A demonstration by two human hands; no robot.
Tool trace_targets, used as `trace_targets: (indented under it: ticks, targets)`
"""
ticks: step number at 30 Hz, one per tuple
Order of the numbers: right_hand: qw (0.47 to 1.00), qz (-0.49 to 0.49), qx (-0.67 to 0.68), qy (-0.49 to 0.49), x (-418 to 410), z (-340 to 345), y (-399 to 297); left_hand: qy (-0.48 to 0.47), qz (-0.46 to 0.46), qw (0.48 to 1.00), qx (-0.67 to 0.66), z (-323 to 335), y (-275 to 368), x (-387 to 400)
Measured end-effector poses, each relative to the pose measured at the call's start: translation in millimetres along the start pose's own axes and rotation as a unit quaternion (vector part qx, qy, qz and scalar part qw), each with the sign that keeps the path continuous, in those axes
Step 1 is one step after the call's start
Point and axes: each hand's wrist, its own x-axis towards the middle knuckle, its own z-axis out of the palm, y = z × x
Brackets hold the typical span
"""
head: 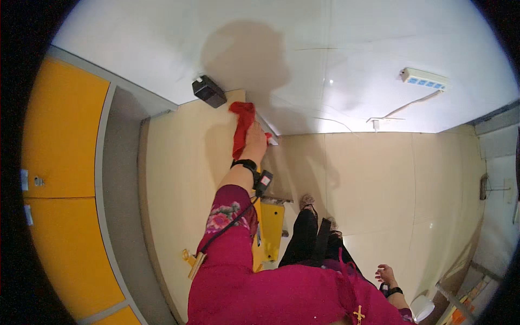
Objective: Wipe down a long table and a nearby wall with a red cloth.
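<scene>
My left arm reaches forward, and my left hand (256, 140) is closed over a red cloth (243, 122). Part of the cloth hangs out beyond the wrist side and past the fingers. Hand and cloth are beside a narrow grey edge (266, 124) by the white wall (365, 48); I cannot tell whether they touch it. A smaller red bit shows at the right of the hand. My right hand (385, 274) hangs low at my right side, holding nothing, its fingers loosely curled and apart. Both wrists wear black straps, the left one with a small black device (264, 182).
A black box (209, 91) is at the wall, left of the cloth. Orange cabinet doors (61, 130) line the left side. A yellow panel-like object (272, 231) stands beside my legs. A power strip (425, 79) with its cord is on the wall at right. Pale tiles (365, 170) cover the floor.
</scene>
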Motion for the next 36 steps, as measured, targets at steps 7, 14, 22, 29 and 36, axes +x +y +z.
trace_targets:
  ticks: [7, 14, 22, 29, 36]
  targets:
    - [0.998, -0.023, 0.05, 0.006, 37.3, -15.7, -10.6, -0.116, 0.15, 0.981, -0.033, -20.1, 23.0, -74.0]
    - [0.998, -0.055, -0.023, -0.019, 72.6, -14.7, -61.1, 0.165, 0.134, 0.972, -0.1, -30.6, -13.4, -116.2]
    - [0.993, -0.104, -0.039, 0.036, 18.4, -22.1, -123.6, 0.197, -0.01, 0.976, -0.096, -53.6, -57.7, 12.3]
    - [0.996, -0.039, -0.075, 0.009, -1.1, -19.5, -116.4, 0.155, 0.039, 0.979, -0.126, -41.3, -44.1, -21.2]
    - [0.997, -0.038, -0.069, -0.027, 24.1, -22.1, -147.7, 0.245, 0.013, 0.884, -0.398, 27.0, -56.9, -188.7]
